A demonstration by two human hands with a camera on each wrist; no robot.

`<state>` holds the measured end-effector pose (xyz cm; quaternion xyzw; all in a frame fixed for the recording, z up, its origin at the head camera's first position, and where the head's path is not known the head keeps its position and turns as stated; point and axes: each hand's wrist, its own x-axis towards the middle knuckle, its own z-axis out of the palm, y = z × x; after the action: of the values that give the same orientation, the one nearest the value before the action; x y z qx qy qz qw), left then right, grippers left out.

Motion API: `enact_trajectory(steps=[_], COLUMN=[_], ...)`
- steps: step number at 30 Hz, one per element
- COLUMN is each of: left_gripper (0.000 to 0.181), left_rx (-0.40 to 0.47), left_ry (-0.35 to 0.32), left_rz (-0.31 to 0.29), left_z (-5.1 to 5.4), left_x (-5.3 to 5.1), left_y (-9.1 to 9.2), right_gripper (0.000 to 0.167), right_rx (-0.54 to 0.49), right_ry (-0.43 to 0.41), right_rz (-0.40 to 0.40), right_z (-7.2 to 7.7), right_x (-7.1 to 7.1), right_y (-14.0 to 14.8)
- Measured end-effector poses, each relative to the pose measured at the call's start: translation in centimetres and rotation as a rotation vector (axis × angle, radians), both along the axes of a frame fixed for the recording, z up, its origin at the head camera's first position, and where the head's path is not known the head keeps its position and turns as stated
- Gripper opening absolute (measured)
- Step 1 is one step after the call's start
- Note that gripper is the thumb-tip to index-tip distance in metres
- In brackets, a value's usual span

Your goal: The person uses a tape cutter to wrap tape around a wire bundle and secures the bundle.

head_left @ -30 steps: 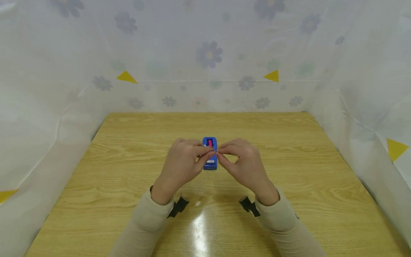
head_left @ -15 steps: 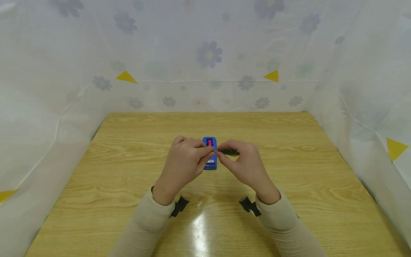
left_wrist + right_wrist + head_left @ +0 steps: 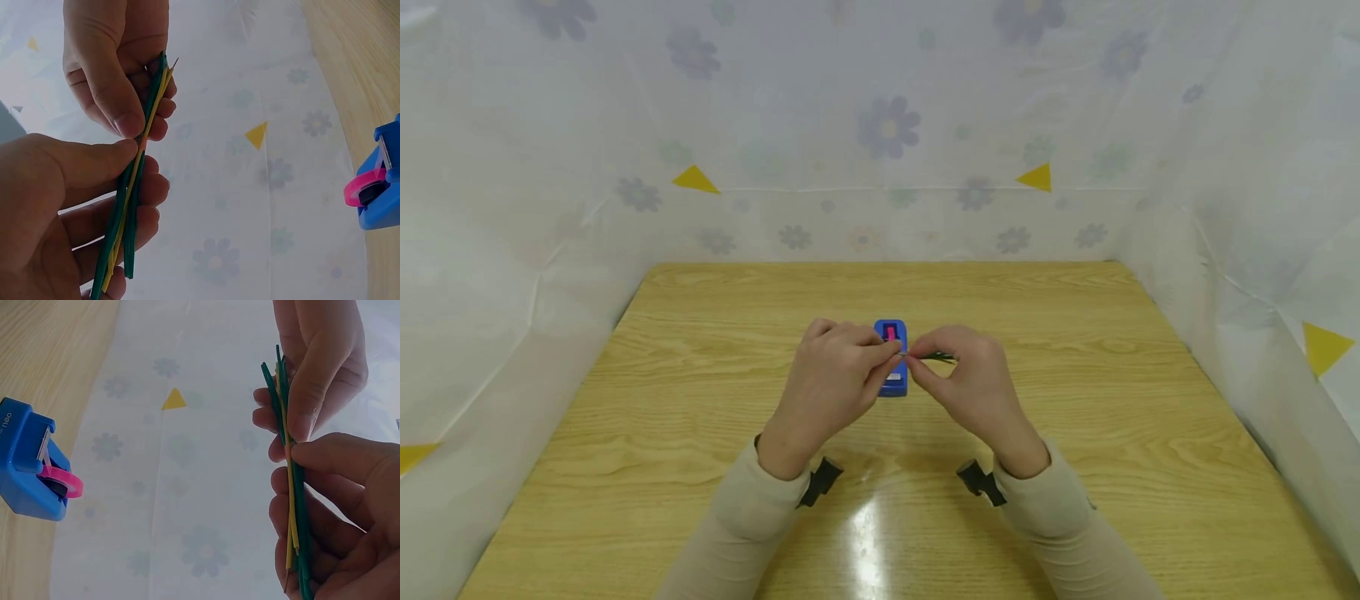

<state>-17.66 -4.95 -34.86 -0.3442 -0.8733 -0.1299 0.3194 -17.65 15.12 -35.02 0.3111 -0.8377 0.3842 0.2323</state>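
Above the table, my left hand (image 3: 829,371) and right hand (image 3: 983,379) meet thumb to thumb over a thin bundle of green and yellow strips that look like twist ties (image 3: 111,231). Each hand pinches it near the middle between thumb and fingers. A small orange patch (image 3: 142,144) shows between the thumbs; whether it is a wrap or another strip I cannot tell. In the right wrist view the bundle (image 3: 300,506) runs lengthwise across both hands' fingers. Behind the hands a blue tape dispenser (image 3: 892,389) stands on the table, partly covered by the left fingers.
The dispenser carries a pink tape roll (image 3: 70,482) and a metal cutting edge. Wood-grain table (image 3: 700,467) lies under the arms. Patterned white sheeting (image 3: 820,150) with yellow triangles (image 3: 1036,177) closes off the back and sides. Black wrist mounts (image 3: 822,482) sit on both sleeves.
The dark green strips have come into sight beside the right fingers since one second ago. Over the last half second they look narrower. Both hands have stayed nearly in place, still pinching.
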Motion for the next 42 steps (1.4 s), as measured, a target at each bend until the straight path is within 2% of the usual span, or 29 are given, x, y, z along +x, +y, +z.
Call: enact_trajectory(steps=[12, 20, 26, 36, 42], left_gripper=[0.018, 0.015, 0.012, 0.012, 0.012], left_rx=[0.002, 0.043, 0.071, 0.119, 0.119], left_ry=[-0.041, -0.091, -0.068, -0.014, 0.007], left_rz=[0.02, 0.005, 0.011, -0.006, -0.012], left_z=[0.09, 0.12, 0.06, 0.08, 0.04], left_x=[0.06, -0.05, -0.1, -0.11, -0.14], left_y=[-0.1, -0.12, 0.01, 0.12, 0.12], right_gripper=[0.009, 0.011, 0.01, 0.014, 0.012], right_rx=[0.023, 0.031, -0.011, -0.115, -0.134], right_ry=[0.165, 0.206, 0.183, 0.068, 0.023], right_rz=[-0.027, -0.038, -0.032, -0.001, 0.008], right_z=[-0.53, -0.64, -0.54, -0.35, -0.34], right_x=[-0.07, -0.08, -0.04, 0.08, -0.01], right_y=[-0.46, -0.51, -0.55, -0.46, -0.38])
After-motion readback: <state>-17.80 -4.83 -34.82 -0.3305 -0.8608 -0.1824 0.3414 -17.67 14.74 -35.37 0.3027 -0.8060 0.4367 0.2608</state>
